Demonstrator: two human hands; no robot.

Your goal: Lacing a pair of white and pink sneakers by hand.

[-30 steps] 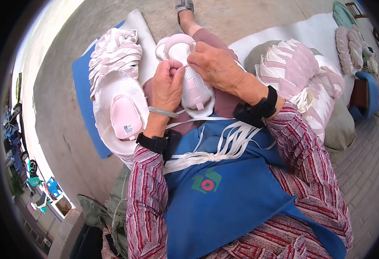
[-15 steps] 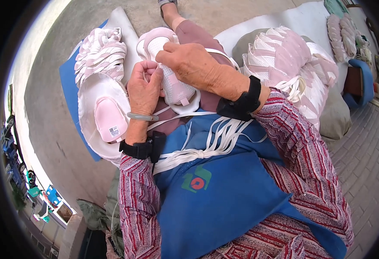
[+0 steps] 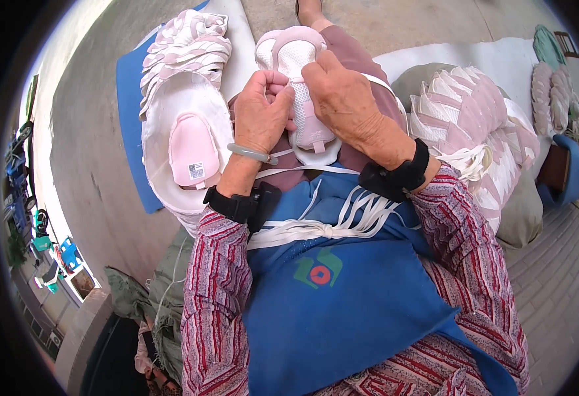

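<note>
A pink and white shoe upper [image 3: 306,56] lies on my lap, its toe pointing away from me and its pink tongue [image 3: 314,129] toward me. My left hand [image 3: 263,109] pinches its left edge, thumb and fingers pressed together. On the opposite edge my right hand [image 3: 350,105] has its fingers closed, the fingertips partly hidden. A white shoelace [image 3: 383,83] comes out beyond my right hand. Another stretch of white lace crosses below the upper. A knotted bundle of white laces [image 3: 329,231] lies on my blue apron [image 3: 362,290].
To the left stand a white-lined shoe upper with a pink insole-like piece [image 3: 194,148] and a stack of uppers [image 3: 187,49]. At right, more stacked uppers [image 3: 464,112] rest on a grey-green sack [image 3: 523,218]. A blue chair or bin [image 3: 570,168] stands farther right.
The view has shifted, so most things sit further right in it. My right hand has moved from over the upper's middle to its right edge; my left hand stays at the left edge.
</note>
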